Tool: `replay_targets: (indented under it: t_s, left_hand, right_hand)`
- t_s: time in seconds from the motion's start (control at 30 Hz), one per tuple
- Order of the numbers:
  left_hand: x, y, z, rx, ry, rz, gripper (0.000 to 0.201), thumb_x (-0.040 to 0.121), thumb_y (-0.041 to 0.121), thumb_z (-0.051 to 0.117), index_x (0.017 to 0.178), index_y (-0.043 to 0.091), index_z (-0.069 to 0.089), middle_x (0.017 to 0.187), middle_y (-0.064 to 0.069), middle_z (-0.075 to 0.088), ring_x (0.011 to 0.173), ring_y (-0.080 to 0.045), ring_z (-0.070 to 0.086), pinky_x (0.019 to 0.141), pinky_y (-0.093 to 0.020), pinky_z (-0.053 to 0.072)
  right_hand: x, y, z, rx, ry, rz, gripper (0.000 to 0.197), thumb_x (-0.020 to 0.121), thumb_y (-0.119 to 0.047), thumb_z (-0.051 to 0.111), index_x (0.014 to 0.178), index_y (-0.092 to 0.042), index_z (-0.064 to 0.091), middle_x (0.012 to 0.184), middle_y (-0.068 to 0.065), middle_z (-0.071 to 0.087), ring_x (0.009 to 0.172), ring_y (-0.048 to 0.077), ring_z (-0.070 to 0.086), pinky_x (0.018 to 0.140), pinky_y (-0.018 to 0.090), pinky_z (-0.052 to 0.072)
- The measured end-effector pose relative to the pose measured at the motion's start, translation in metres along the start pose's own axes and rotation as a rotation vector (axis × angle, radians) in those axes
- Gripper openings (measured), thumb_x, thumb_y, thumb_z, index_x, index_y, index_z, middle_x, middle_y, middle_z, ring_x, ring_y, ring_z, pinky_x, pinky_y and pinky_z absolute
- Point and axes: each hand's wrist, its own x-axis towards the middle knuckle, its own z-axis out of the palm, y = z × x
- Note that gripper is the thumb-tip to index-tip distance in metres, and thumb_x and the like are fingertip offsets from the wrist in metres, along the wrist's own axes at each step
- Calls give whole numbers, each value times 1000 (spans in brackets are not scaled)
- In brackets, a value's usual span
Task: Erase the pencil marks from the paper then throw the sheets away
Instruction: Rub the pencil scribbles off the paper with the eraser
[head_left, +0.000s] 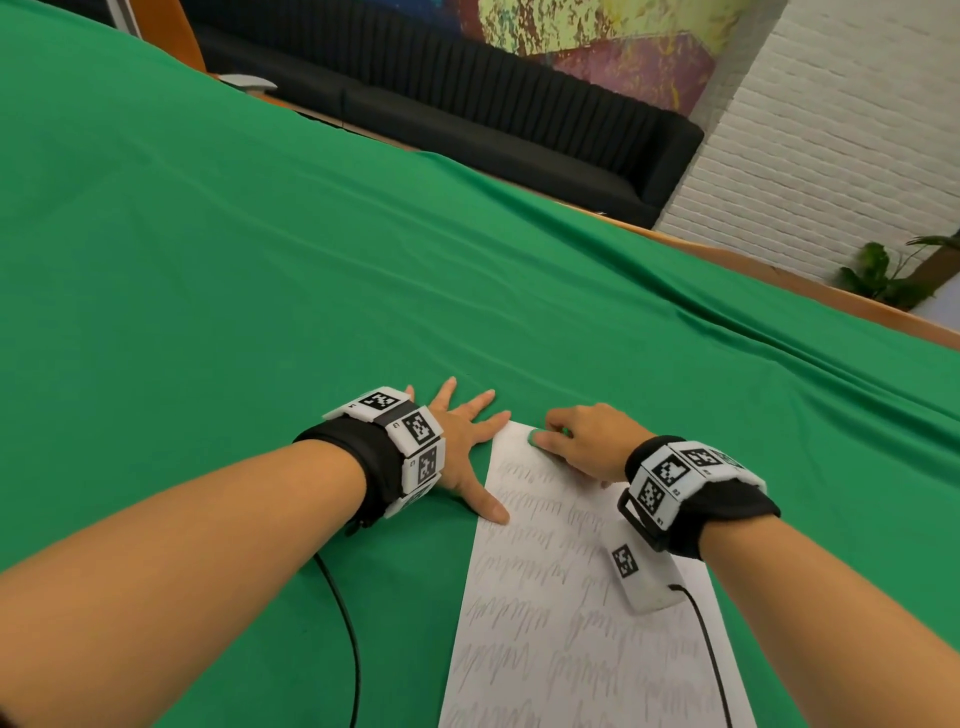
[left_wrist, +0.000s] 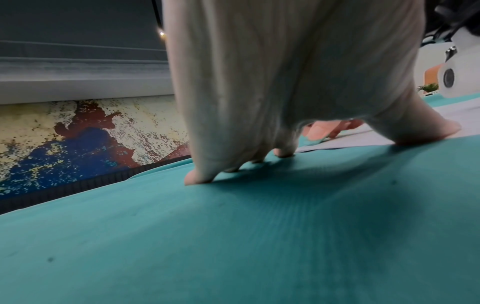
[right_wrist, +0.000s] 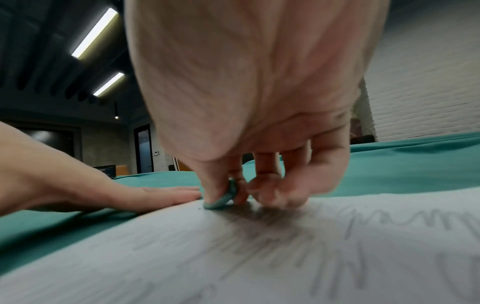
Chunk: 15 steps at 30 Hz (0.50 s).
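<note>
A white sheet of paper (head_left: 561, 613) covered with rows of grey pencil scribbles lies on the green cloth, also filling the lower part of the right wrist view as paper (right_wrist: 259, 257). My right hand (head_left: 582, 441) pinches a small green eraser (head_left: 535, 439) between thumb and fingers and presses it on the paper's far left corner; the eraser (right_wrist: 221, 199) shows clearly at the fingertips. My left hand (head_left: 467, 447) lies flat with spread fingers, its thumb and forefinger on the paper's left edge; it shows as left hand (left_wrist: 259, 102) and left hand (right_wrist: 116, 197).
The green cloth (head_left: 260, 260) covers the whole table. A black cable (head_left: 348, 639) runs from my left wrist, another from the right wrist over the paper. Beyond the table's far edge stand a black sofa (head_left: 493, 114), a white brick wall and a plant (head_left: 883, 275).
</note>
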Motion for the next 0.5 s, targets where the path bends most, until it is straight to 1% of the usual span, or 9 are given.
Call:
replay_targets:
  t_s: [0.07, 0.13, 0.2, 0.27, 0.3, 0.4, 0.43, 0.47, 0.5]
  left_hand:
    - [-1, 2, -1, -2, 1, -7, 122, 67, 81, 62, 153, 41, -14, 160, 13, -25, 146, -33, -26, 111, -72, -4]
    - [-1, 2, 0, 0, 2, -9, 122, 67, 82, 62, 153, 41, -14, 160, 13, -25, 146, -33, -26, 111, -72, -3]
    - [-1, 1, 0, 7, 0, -6, 122, 67, 82, 61, 153, 41, -14, 160, 13, -26, 146, -33, -26, 111, -72, -3]
    - [-1, 1, 0, 8, -5, -6, 122, 67, 83, 61, 153, 41, -15, 160, 13, -26, 146, -33, -26, 111, -72, -3]
    - [0, 1, -1, 10, -4, -7, 122, 67, 82, 61, 153, 41, -15, 160, 13, -26, 146, -33, -26, 111, -72, -3]
    - [0, 1, -1, 7, -7, -9, 121, 67, 82, 62, 153, 42, -14, 160, 13, -26, 146, -33, -26, 111, -73, -3]
    - [0, 1, -1, 9, -7, -8, 121, 67, 82, 62, 153, 42, -15, 160, 12, -26, 146, -33, -27, 110, -73, -3]
    - [1, 1, -1, 12, -7, -7, 121, 67, 82, 61, 153, 42, -15, 160, 12, -26, 146, -33, -27, 110, -73, -3]
    - [1, 1, -1, 15, -7, -6, 122, 67, 83, 61, 153, 42, -15, 160, 12, -26, 146, -34, -27, 110, -73, -3]
  right_hand:
    - [2, -1, -3, -50, 42, 7, 31, 100, -45, 43, 82, -22, 51, 84, 2, 59, 88, 28, 58, 74, 33, 44]
    - [2, -8, -5, -19, 60, -61, 31, 100, -43, 44, 86, -18, 55, 80, 1, 57, 83, 25, 56, 70, 32, 40]
    - [2, -15, -3, 13, 33, -122, 31, 100, -44, 46, 84, -19, 55, 75, -2, 54, 77, 22, 52, 68, 31, 37]
    - [4, -17, 0, -10, -6, -92, 31, 99, -48, 45, 83, -24, 54, 76, -3, 53, 78, 21, 51, 70, 31, 37]
    - [6, -16, -1, -40, -4, -47, 30, 99, -49, 44, 83, -25, 53, 80, -1, 55, 81, 22, 51, 72, 32, 39]
    - [12, -12, -8, -155, 62, 92, 31, 98, -44, 42, 80, -21, 52, 102, 10, 63, 91, 30, 57, 76, 34, 44]
    - [13, -13, -11, -166, 76, 93, 33, 98, -42, 43, 75, -20, 49, 104, 11, 64, 91, 30, 58, 75, 33, 44]
    - [13, -14, -13, -158, 77, 68, 36, 98, -42, 43, 70, -20, 45, 100, 11, 64, 88, 29, 57, 74, 32, 43]
    - [13, -16, -14, -135, 69, 29, 38, 99, -43, 43, 67, -22, 43, 92, 8, 62, 84, 28, 55, 72, 31, 41]
